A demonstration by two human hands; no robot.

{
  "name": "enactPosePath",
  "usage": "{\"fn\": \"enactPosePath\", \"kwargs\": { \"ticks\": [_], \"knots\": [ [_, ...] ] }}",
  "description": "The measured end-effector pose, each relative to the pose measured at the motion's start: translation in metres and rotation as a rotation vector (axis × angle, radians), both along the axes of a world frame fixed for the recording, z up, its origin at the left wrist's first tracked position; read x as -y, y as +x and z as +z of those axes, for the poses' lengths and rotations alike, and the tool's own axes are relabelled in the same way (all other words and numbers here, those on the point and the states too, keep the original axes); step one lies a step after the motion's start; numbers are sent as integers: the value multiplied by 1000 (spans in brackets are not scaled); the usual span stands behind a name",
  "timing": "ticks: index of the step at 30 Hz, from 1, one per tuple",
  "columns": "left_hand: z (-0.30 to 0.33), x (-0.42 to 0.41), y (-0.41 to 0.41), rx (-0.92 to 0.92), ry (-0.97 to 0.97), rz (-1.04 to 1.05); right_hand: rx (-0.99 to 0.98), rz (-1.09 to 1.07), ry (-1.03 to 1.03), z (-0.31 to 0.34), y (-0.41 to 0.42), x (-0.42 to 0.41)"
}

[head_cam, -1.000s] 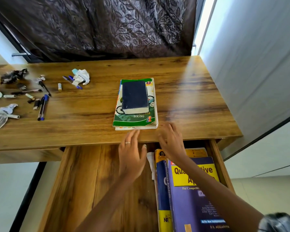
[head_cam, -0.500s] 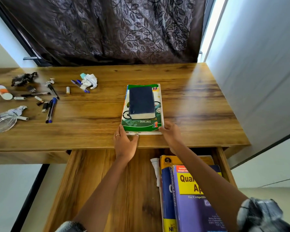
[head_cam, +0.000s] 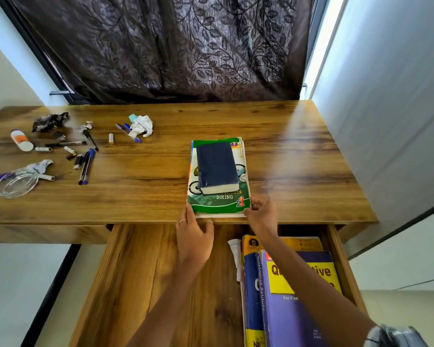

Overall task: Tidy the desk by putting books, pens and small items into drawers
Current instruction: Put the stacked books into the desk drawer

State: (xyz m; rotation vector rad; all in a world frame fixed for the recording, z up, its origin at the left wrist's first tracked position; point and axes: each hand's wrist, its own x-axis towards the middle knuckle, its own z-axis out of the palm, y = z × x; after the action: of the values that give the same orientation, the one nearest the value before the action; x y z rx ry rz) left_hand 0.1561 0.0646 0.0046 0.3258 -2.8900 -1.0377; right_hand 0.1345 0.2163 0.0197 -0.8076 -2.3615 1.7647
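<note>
A thick dark blue book (head_cam: pixel 217 166) lies on a green "Biking" book (head_cam: pixel 218 205) and thin papers, stacked at the desk's (head_cam: pixel 298 171) front edge. My left hand (head_cam: pixel 193 236) holds the stack's front left corner, fingers along its side and thumb at the front edge. My right hand (head_cam: pixel 262 216) grips the front right corner with curled fingers. Below, the open drawer (head_cam: pixel 140 271) holds a purple and yellow book (head_cam: pixel 293 309) over a blue and yellow one (head_cam: pixel 252 291) on its right side. Pens (head_cam: pixel 85 166) and small items lie at the desk's left.
Crumpled white paper (head_cam: pixel 142 125) with blue pens sits at the back left. Further left are a glue stick (head_cam: pixel 21 140), a black wrapper (head_cam: pixel 49 121) and clear plastic (head_cam: pixel 16 184). A dark curtain hangs behind the desk; a white wall stands on the right.
Both hands rose from over the open drawer to the stack's front corners and took hold of them. The books have not visibly shifted.
</note>
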Motion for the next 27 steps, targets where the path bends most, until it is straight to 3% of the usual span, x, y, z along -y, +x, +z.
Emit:
{"fn": "enactPosePath", "kwargs": {
  "ticks": [7,14,20,27],
  "knots": [
    [-3,7,62,-8,89,61,-69,17,-88,-3,68,4],
    [2,29,94,47,357,143,-19,53,-292,-13,105,-8],
    [22,30,61,127,303,80,38,61,-375,-8,75,-14],
    [25,38,60,197,375,92,93,139,-248,-13,72,-12]
  ]
}}
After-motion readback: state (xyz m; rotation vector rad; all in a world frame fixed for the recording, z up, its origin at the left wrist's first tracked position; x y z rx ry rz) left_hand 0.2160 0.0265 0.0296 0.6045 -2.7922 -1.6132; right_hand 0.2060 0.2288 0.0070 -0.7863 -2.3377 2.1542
